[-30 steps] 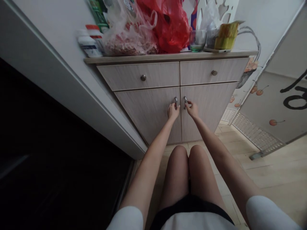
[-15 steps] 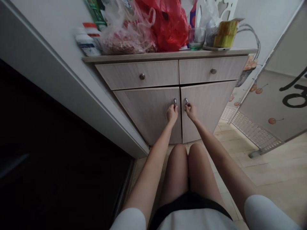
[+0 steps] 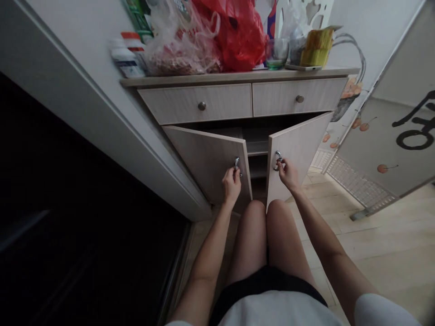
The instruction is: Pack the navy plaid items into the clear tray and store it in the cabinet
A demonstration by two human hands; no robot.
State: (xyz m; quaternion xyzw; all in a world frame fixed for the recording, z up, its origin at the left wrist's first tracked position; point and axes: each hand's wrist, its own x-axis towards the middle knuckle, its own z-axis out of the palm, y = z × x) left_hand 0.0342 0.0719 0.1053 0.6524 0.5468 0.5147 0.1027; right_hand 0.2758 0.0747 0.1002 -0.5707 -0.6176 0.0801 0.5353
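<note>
My left hand (image 3: pixel 231 185) is closed around the metal handle (image 3: pixel 237 161) of the left cabinet door (image 3: pixel 207 158). On the right cabinet door (image 3: pixel 301 145), my right hand (image 3: pixel 288 173) grips the other curved handle (image 3: pixel 278 155) with its fingers. Both pale wood-grain doors stand partly ajar, swung out towards me. Between them a dark interior shows, with light-coloured shelves (image 3: pixel 257 147); most of the inside is hidden behind the doors. Two drawers with round knobs, the left drawer (image 3: pixel 224 100) and the right drawer (image 3: pixel 275 97), sit closed above.
On the cabinet top (image 3: pixel 238 78) stand white bottles (image 3: pixel 127 62), a clear plastic bag (image 3: pixel 183 50), a red bag (image 3: pixel 241 40), a glass (image 3: pixel 277 56) and a yellow package (image 3: pixel 316 47). A screen panel (image 3: pixel 390 136) is at right, a dark doorway (image 3: pixel 84 203) at left. My knees are close to the doors.
Both cabinet doors have swung outward from nearly closed. My hands have moved apart and towards me with the handles, and the shelves inside have come into sight.
</note>
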